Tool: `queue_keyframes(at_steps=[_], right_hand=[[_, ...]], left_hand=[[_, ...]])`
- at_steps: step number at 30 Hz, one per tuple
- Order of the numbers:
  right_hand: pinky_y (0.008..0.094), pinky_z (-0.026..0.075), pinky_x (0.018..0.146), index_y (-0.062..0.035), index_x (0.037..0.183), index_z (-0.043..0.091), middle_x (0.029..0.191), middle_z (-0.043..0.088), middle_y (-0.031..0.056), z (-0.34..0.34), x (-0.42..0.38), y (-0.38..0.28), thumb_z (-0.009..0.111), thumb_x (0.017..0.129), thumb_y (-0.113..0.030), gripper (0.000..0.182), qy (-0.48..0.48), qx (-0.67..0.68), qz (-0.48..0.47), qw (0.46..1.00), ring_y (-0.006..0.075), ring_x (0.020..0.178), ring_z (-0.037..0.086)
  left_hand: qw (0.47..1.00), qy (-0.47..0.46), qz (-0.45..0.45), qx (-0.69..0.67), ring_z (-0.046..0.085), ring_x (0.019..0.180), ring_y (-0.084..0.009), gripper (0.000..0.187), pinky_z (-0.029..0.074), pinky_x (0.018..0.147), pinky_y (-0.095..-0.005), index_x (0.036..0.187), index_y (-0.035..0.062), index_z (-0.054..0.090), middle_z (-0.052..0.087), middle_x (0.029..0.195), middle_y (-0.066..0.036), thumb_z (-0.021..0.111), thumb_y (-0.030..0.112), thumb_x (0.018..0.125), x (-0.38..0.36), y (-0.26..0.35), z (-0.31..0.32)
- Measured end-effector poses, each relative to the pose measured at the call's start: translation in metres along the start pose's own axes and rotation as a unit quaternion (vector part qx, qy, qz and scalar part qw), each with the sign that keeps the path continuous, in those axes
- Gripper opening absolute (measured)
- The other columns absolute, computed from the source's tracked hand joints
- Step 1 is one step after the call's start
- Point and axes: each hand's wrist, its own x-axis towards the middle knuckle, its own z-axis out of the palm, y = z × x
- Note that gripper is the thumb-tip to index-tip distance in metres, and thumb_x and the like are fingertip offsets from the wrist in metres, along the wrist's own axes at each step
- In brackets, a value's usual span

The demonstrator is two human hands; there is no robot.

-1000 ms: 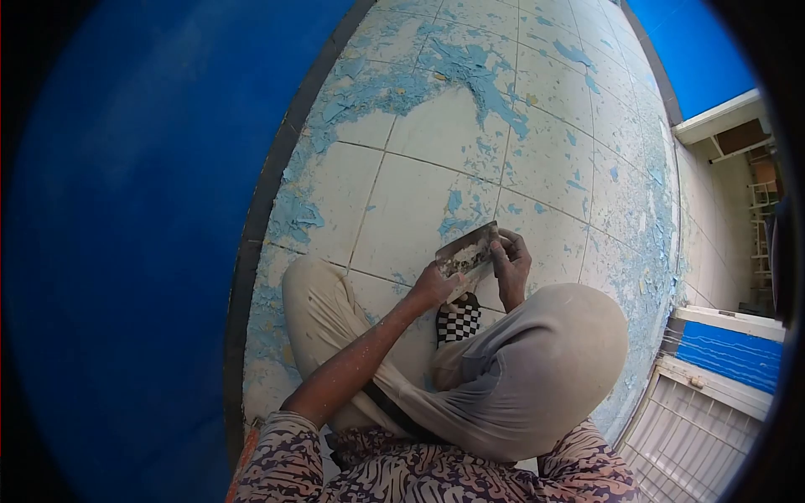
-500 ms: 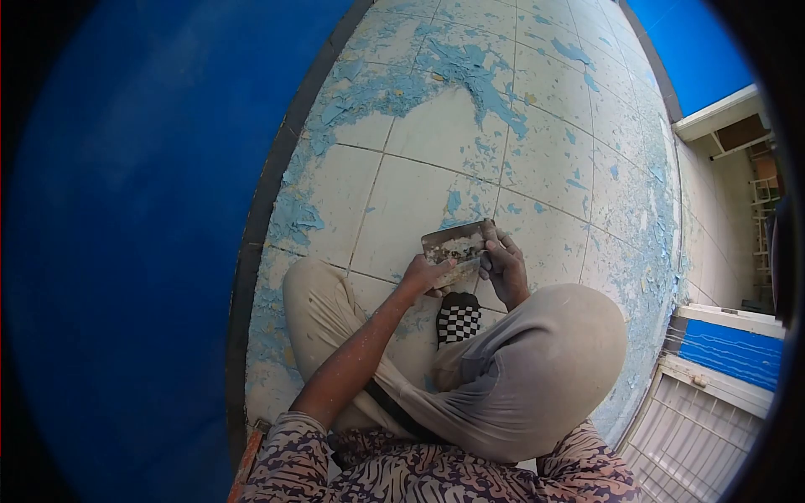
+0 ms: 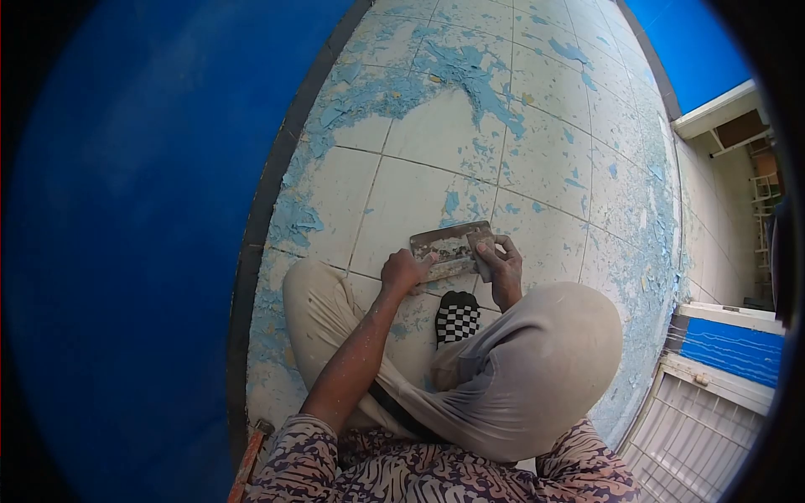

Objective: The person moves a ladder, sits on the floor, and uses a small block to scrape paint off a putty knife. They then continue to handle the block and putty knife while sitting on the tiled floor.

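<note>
My left hand is closed around the left end of a plastering trowel, a rectangular metal plate with a worn handle along its near side. Whitish and dark residue is caked on the plate. At the trowel's right end, my right hand pinches a small flat grey-brown scraper, its thumb pressed on the face. The scraper overlaps the trowel; whether they touch is hard to tell. Both tools are above the tiled floor, just beyond my foot in a checkered sock.
Peeled light-blue paint flakes lie scattered over the tiles. A blue wall with a dark base strip runs along the left. To the right are a doorway and a white barred gate. An orange-red bar lies at lower left.
The trowel has shifted slightly left and turned so more of its plate shows. My left hand has moved left with it. The scraper has turned at the trowel's right end.
</note>
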Motion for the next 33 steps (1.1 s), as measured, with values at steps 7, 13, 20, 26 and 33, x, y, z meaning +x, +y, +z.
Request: queue_keyframes(at_steps=[7,13,20,26,33], right_hand=[[0.028,0.054,0.068,-0.0007,0.097,0.067,0.086,0.069,0.0096,-0.005,0.006,0.017,0.076,0.09,-0.02,0.023,-0.111,0.007,0.043,0.993,0.0154,0.073,0.065],[0.0281,0.054,0.068,0.0001,0.096,0.066,0.088,0.07,0.01,0.014,0.002,0.013,0.073,0.093,-0.019,0.021,-0.123,-0.011,-0.006,0.992,0.0143,0.073,0.066],[0.025,0.05,0.074,-0.0007,0.102,0.069,0.092,0.069,0.0045,0.029,-0.008,-0.007,0.072,0.093,-0.018,0.019,-0.058,-0.003,0.033,0.998,0.0122,0.08,0.063],[0.0246,0.048,0.057,0.0029,0.1,0.07,0.083,0.069,0.0057,0.02,0.007,0.025,0.072,0.094,-0.016,0.02,-0.121,0.036,0.013,0.992,0.0102,0.066,0.062],[0.0221,0.046,0.065,0.0041,0.113,0.071,0.085,0.068,0.0036,-0.016,0.018,0.015,0.068,0.098,-0.021,0.029,0.065,-0.08,-0.017,0.995,0.0077,0.069,0.058]], left_hand=[[0.981,0.014,0.17,-0.097,0.073,0.094,-0.0267,0.057,0.061,0.078,-0.0361,0.112,-0.0035,0.067,0.072,0.102,-0.016,0.076,0.047,0.087,-0.026,0.018,-0.017],[0.877,-0.151,0.301,-0.343,0.068,0.106,-0.0202,0.061,0.058,0.087,-0.0319,0.134,-0.0049,0.051,0.067,0.119,-0.014,0.078,0.025,0.089,-0.035,0.027,-0.011],[0.841,-0.2,0.252,-0.434,0.067,0.1,-0.0142,0.05,0.056,0.086,-0.0265,0.132,-0.0065,0.053,0.068,0.115,-0.011,0.072,0.017,0.092,-0.025,0.015,0.005],[0.804,-0.273,0.25,-0.465,0.066,0.094,-0.0107,0.044,0.054,0.08,-0.0262,0.134,0.0023,0.056,0.067,0.114,-0.005,0.065,0.026,0.097,-0.018,0.007,0.014],[0.959,0.17,0.191,0.119,0.059,0.112,-0.0291,0.08,0.051,0.094,-0.0428,0.144,-0.002,0.044,0.062,0.12,-0.013,0.073,0.045,0.087,-0.015,0.002,0.017]])
